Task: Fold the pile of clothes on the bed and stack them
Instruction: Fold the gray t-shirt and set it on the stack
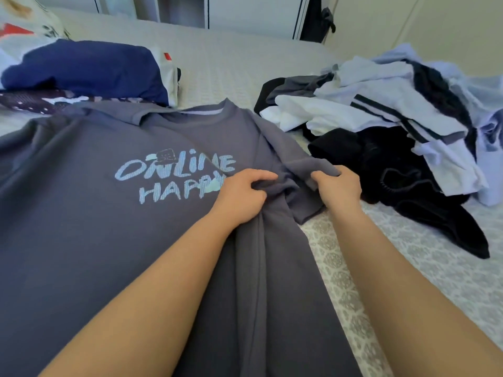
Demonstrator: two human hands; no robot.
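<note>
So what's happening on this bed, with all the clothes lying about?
A person is folding laundry. A grey T-shirt lies spread face up on the bed. The left hand bunches fabric near its side seam, and the right hand grips the sleeve beside it. An unfolded heap of white, pale blue and black clothes waits to the right. A navy garment sits on other clothes at the far left.

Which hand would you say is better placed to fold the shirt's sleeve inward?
Probably the right hand: it already pinches the sleeve of the grey T-shirt, while the left hand holds bunched fabric at the side seam.
</note>
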